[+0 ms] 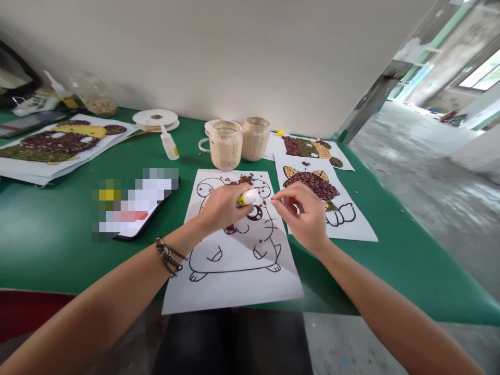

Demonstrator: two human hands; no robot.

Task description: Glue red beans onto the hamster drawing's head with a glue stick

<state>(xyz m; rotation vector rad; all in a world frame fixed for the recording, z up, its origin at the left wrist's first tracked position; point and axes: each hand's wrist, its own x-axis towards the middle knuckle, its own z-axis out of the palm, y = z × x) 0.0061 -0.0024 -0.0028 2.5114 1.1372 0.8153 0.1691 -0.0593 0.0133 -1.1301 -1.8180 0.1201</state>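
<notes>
Smooth green tabletop (78,260) carries a white, black-outlined animal drawing (234,255). Over it, my left hand (222,208) clasps a small white, yellow-labelled bottle (247,198), poking toward my right hand (302,216), whose fingertips nearly meet; holding what, I can't tell.

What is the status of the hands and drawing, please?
Left hand gripping small bottle over drawing. Right hand alongside, pinched, contents unclear. Reddish seeds mostly on drawing's upper half. Glass mug close to far edge.

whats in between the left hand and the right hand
The head view shows the small bottle held in the left hand, jutting toward the right hand, with the printed sheet and a few reddish beans below.
</notes>
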